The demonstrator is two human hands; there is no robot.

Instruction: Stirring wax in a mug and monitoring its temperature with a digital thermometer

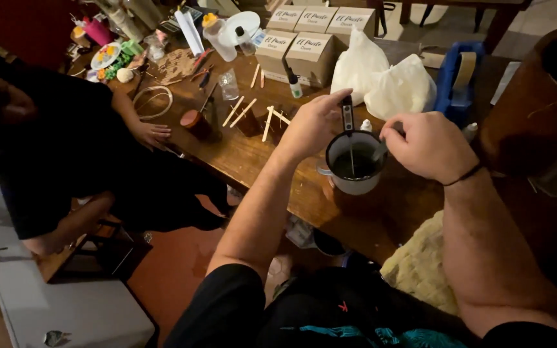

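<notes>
Two hands work over a wooden table (259, 158): the left hand (311, 125) pinches a black thermometer (347, 116) upright in a white mug (354, 164) of dark liquid, while the right hand (428, 145) grips a spoon (379, 152) in it.

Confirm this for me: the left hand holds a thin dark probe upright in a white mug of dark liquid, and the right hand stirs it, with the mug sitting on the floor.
Not quite. The head view shows the white mug sitting on the wooden table, not the floor. The rest stands: the left hand holds the thin dark probe upright in the dark liquid, and the right hand stirs it.
</notes>
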